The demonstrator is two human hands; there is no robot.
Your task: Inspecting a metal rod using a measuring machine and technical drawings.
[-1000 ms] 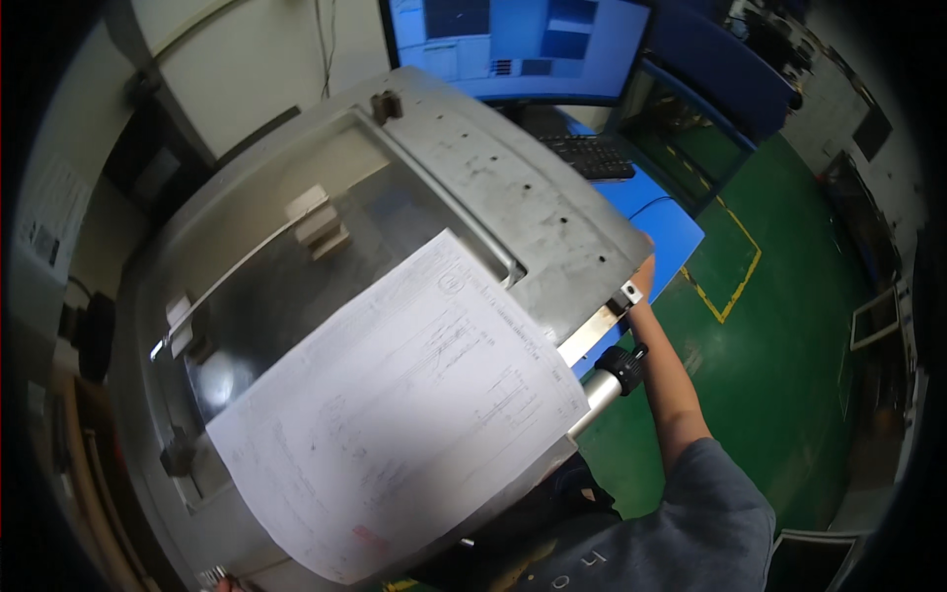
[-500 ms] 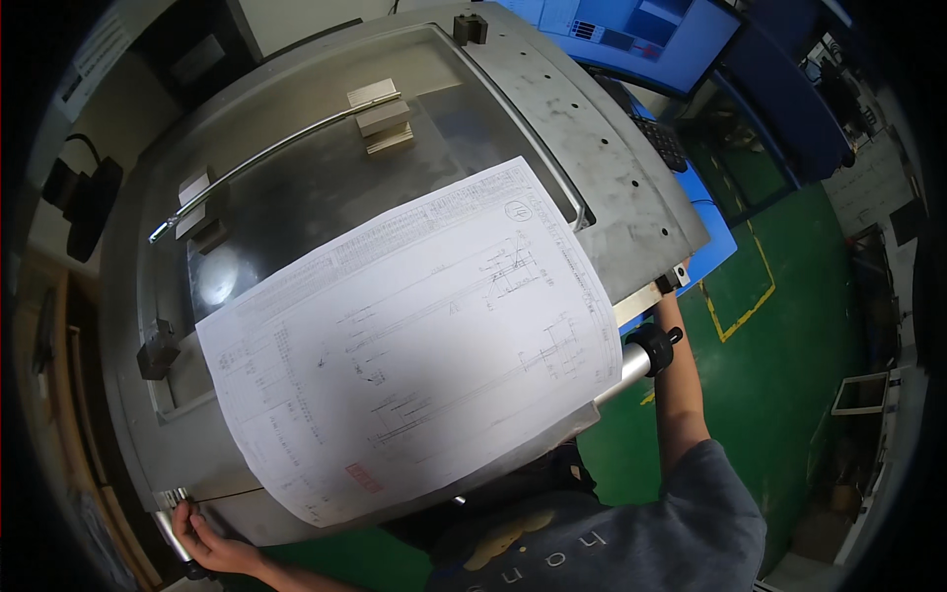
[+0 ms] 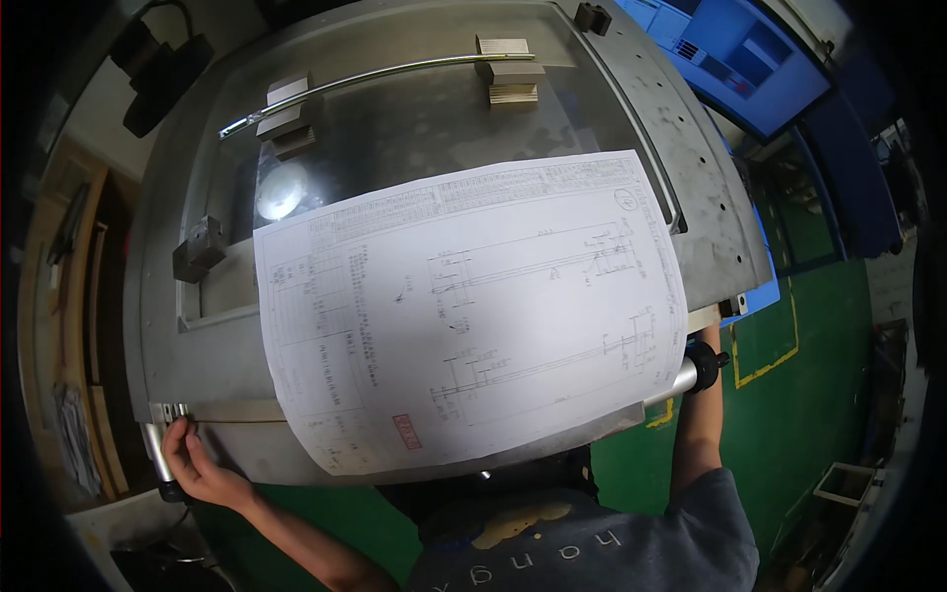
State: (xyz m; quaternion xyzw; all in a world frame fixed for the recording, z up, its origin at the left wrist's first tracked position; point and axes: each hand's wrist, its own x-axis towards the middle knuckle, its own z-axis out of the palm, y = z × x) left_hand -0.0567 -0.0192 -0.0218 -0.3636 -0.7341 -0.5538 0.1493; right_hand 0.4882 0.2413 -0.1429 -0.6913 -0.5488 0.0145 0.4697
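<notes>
My left hand (image 3: 205, 476) is at the front left corner of a large metal measuring table, its fingertips bent against a small silvery metal knob (image 3: 180, 410) on the edge. My right forearm (image 3: 698, 439) reaches up past a black round knob (image 3: 702, 367) at the right corner; the fingers of that hand are hidden behind the corner. Across the front of the table lies a white sheet with a technical drawing (image 3: 513, 306). Beyond it, a long thin metal rod (image 3: 395, 71) rests on two grooved blocks (image 3: 510, 74) (image 3: 286, 113) on the glass.
Dark metal blocks stand by the glass frame at the left (image 3: 202, 247) and far right (image 3: 592, 18). A lit monitor (image 3: 755, 59) is at the upper right. Wooden shelving (image 3: 94, 326) stands to the left. The green floor (image 3: 760, 434) has yellow marking lines.
My view has shifted, so the table, rod and sheet appear farther right and higher, and more level. Both hands keep their places at the two front corners.
</notes>
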